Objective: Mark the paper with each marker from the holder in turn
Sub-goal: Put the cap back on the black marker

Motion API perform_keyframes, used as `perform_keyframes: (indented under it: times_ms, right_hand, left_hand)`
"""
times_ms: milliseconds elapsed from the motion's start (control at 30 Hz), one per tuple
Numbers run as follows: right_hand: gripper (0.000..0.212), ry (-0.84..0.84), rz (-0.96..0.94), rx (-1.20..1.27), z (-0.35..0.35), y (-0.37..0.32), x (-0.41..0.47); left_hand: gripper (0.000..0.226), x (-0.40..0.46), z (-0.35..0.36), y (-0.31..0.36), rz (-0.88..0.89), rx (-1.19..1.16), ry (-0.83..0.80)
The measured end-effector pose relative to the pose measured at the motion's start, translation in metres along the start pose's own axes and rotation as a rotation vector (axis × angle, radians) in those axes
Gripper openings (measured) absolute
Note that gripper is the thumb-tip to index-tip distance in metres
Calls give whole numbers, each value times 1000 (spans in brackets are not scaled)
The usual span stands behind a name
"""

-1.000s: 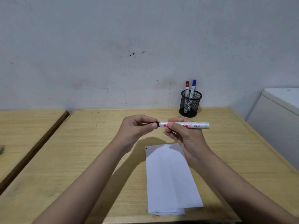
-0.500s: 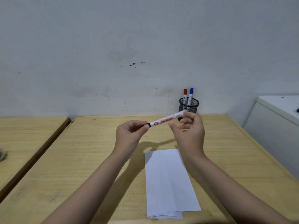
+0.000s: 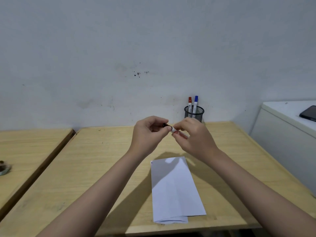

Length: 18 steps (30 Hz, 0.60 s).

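Note:
I hold a white marker [image 3: 173, 129] with a black cap above the wooden table [image 3: 106, 161]. My right hand [image 3: 193, 137] grips the white barrel, most of which is hidden behind its fingers. My left hand [image 3: 147, 134] pinches the black cap [image 3: 165, 125] at the marker's left end. Below the hands lies a folded white paper [image 3: 174, 189] with a small dark dot at its top left corner. A black mesh holder [image 3: 194, 114] stands at the back by the wall, with a red-capped marker [image 3: 190, 103] and a blue-capped marker [image 3: 195, 102] upright in it.
A second wooden table [image 3: 25, 151] stands to the left across a narrow gap, with a small object [image 3: 4, 167] at its left edge. A white cabinet [image 3: 283, 132] at the right bears a dark phone [image 3: 308, 112]. A grey wall rises right behind the tables.
The marker has turned from level to pointing away from me, so its barrel is now mostly hidden in my right hand. Both hands moved closer together and up in the view.

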State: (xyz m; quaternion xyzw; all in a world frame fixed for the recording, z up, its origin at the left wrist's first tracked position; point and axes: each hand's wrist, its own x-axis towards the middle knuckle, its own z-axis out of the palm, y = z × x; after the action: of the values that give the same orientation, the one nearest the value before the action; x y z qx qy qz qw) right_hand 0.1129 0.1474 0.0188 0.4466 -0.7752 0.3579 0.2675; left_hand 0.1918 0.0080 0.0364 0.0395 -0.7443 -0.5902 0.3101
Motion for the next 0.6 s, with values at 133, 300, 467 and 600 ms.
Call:
perform_keyframes:
  times_ms: [133,300,467,600]
  right_hand:
    - [9,132,125,49,-14,31,19]
    - [11,361,454,241,-28,93,67]
    - [5,346,601,208,-21,148,99]
    - [9,194,692,152,-1,179,104]
  left_hand:
    - [14,29,18,-9,42,46,-7]
    - [22,86,49,-46,24,192,16]
    - [27,129,93,-78,17,295,1]
    - [39,153,122,-99,32,419,-54]
